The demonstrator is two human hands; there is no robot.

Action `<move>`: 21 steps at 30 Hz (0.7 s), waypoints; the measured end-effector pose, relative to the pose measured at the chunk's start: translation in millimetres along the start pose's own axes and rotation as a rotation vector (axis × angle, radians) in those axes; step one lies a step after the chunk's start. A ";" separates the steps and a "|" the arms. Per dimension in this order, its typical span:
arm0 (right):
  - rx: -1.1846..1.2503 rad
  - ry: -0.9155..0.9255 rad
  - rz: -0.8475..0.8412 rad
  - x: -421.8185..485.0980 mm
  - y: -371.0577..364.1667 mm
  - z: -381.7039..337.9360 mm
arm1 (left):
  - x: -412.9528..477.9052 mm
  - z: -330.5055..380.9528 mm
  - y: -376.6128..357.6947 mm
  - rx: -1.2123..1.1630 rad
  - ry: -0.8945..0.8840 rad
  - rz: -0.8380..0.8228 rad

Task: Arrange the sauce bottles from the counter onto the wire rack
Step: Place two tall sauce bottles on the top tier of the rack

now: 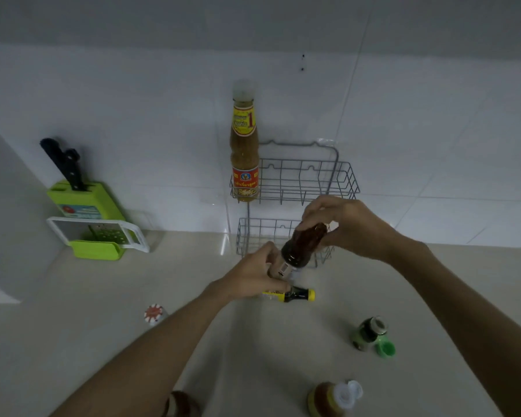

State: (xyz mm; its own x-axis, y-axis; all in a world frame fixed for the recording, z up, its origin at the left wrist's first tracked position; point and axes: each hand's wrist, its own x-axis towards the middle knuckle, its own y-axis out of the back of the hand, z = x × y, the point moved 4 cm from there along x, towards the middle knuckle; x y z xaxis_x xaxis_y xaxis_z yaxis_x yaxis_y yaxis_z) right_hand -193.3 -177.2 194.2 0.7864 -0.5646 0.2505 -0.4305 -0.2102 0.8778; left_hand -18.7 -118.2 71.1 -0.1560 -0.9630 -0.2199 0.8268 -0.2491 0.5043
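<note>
Both hands hold 1 dark bottle [302, 247] tilted in front of the lower tier of the rack [295, 188], at the frame's centre. The right hand [348, 225] wraps its top end; the left hand [254, 273] grips its base, where a white label with a barcode shows, its text too small to read.

At 12 o'clock, a tall bottle [244, 152] stands upright in the upper tier's left corner, its yellow-and-red label bearing a large "1" and script I cannot make out.

On the counter [103, 311], a yellow-capped bottle [295, 294] lies just below the left hand. At 4 o'clock stands a green bottle [369, 332]; at 5 o'clock, a white-capped bottle [333, 400]. At 9 o'clock sits a knife block [85, 203].
</note>
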 end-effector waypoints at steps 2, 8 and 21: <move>0.108 -0.056 0.050 0.3 18.0 -13.2 | -9.0 16.6 4.2 -0.087 -0.019 0.111; 0.750 -0.492 0.497 -9.2 -8.9 -30.9 | -24.5 52.2 18.3 -0.136 -0.174 0.587; 0.454 -0.455 0.779 48.7 70.2 -33.8 | -16.5 64.8 77.1 0.032 -0.304 0.770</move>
State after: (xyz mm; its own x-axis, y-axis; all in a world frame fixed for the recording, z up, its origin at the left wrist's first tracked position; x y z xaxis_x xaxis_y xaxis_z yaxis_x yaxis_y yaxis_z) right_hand -170.2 -192.5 281.8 0.0111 -0.9050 0.4252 -0.9546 0.1170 0.2739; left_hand 12.6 -128.1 167.7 0.3046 -0.8499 0.4299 0.7467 0.4933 0.4461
